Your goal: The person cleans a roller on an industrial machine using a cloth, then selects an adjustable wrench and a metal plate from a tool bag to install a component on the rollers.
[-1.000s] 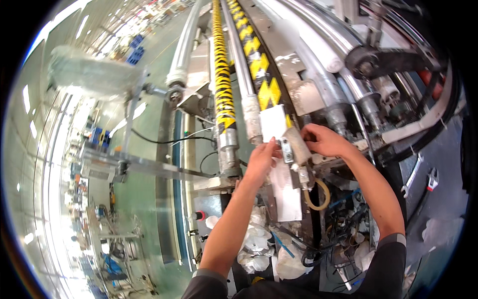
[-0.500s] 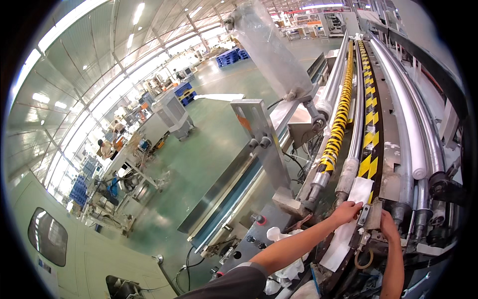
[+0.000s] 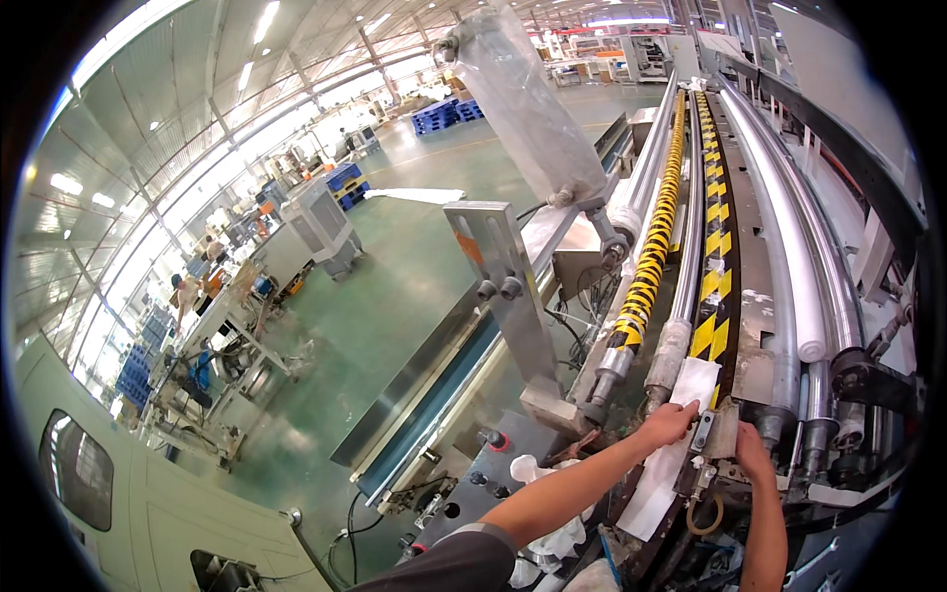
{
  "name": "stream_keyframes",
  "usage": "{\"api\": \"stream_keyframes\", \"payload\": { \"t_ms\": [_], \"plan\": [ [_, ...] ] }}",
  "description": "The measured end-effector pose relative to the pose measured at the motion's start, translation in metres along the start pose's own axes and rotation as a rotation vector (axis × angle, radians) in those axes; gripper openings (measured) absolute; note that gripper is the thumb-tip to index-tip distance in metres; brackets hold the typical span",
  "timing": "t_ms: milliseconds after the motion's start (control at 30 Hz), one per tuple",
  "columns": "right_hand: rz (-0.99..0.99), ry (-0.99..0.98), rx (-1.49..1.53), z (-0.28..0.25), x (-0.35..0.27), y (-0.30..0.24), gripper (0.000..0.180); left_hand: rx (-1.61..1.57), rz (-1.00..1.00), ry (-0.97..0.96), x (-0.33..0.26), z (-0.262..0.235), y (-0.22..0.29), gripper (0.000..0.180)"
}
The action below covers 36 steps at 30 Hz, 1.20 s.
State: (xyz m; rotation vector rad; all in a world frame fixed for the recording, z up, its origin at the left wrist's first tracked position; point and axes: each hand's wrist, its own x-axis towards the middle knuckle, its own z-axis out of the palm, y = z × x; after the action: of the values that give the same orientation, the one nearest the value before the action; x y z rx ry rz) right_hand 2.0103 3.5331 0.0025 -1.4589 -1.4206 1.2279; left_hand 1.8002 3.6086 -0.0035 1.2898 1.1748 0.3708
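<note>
At five o'clock in the frame, low on the machine's near end: left hand (image 3: 669, 422) pinching the upper edge of a white sheet (image 3: 671, 454), fingers closed on it; right hand (image 3: 748, 452) just beside at three o'clock of the left, curled against a small metal bracket (image 3: 718, 431), grip on it not clear enough to tell; sheet hanging down from the striped strip's (image 3: 712, 316) near end toward six o'clock, lower part loose over cables.

Risks, as judged: could tear the thin sheet if pulled against the bracket edge; could snag the loose tail on the brass ring (image 3: 702, 515) or the wiring below; could pinch fingers between bracket and roller ends (image 3: 671, 345), hands sitting so near the shafts; could skew the sheet if one hand pulls harder than the other.

Counts: two hands; one sheet; one bracket; one hazard-striped flat strip and one striped spiral roller (image 3: 653, 252) running toward twelve o'clock; roughly three pale long rollers (image 3: 784, 237) at one to two o'clock, exact number hard to tell; one plastic-wrapped roll (image 3: 523, 99) overhead at eleven o'clock; several distant workers (image 3: 202, 281) at nine o'clock, too small to count.
</note>
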Motion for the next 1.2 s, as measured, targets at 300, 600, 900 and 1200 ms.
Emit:
{"api": "stream_keyframes", "payload": {
  "t_ms": [300, 600, 900, 1200],
  "plan": [
    [0.008, 0.052, 0.112, 0.008, 0.003, 0.006, 0.038, -0.139, 0.066, -0.084, 0.002, 0.000, -0.001, 0.029],
    [-0.053, 0.087, 0.001, 0.003, 0.007, 0.030, 0.036, -0.157, -0.089, -0.239, -0.022, -0.016, 0.020, 0.039],
    [-0.058, 0.036, 0.026, 0.006, 0.003, 0.018, 0.032, 0.015, -0.138, -0.111, -0.003, -0.001, 0.022, 0.051],
    [-0.043, 0.104, 0.023, 0.007, 0.001, 0.013, 0.034, -0.074, 0.020, -0.164, -0.018, -0.002, 0.013, 0.043]
  ]
}}
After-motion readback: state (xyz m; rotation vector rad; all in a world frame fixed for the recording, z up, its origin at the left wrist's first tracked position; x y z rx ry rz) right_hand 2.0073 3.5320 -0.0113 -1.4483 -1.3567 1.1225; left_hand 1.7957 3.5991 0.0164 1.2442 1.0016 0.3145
